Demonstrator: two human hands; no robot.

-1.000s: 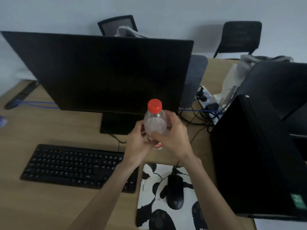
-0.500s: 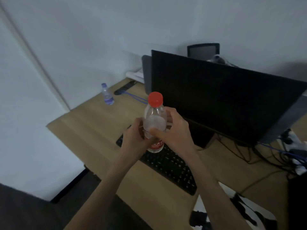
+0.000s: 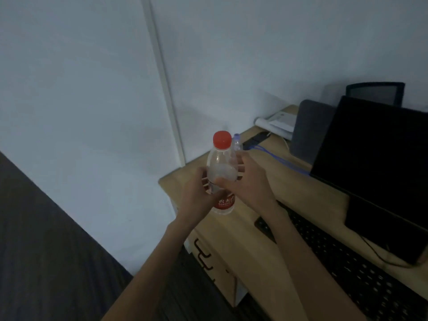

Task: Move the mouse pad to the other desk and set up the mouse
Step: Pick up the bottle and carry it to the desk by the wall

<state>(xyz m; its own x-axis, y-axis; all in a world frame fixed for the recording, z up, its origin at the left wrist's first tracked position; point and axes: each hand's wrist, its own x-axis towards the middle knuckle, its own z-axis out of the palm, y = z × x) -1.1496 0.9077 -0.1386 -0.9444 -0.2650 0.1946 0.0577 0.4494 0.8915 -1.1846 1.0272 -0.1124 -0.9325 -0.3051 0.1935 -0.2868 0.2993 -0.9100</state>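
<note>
Above the left end of the worktop [image 3: 266, 230], both hands hold a clear bottle [image 3: 221, 174] with a red cap and red label upright: the left hand [image 3: 196, 193] wraps its fingers round the middle from the left, and the right hand [image 3: 249, 184] closes on the same stretch from the right, thumb across the front. The step in hand looks like clearing this bottle out of the way, so it is best kept vertical, gripped below the shoulder, and set down on bare wood well apart from the keyboard [image 3: 361, 262] and the cables. A second small bottle [image 3: 237, 143] stands just behind it, near the far edge, and should not be knocked. The mouse pad and the mouse are not in view here; they cannot be placed from this frame. The worktop is pale wood with a dark monitor [image 3: 379, 163] at the right, blue cables [image 3: 275, 158] running beside it, and what may be rolled papers [image 3: 275, 125] at the back, though the light is dim. A plain white wall [image 3: 92, 89] and dark floor [image 3: 46, 251] fill the left.
</note>
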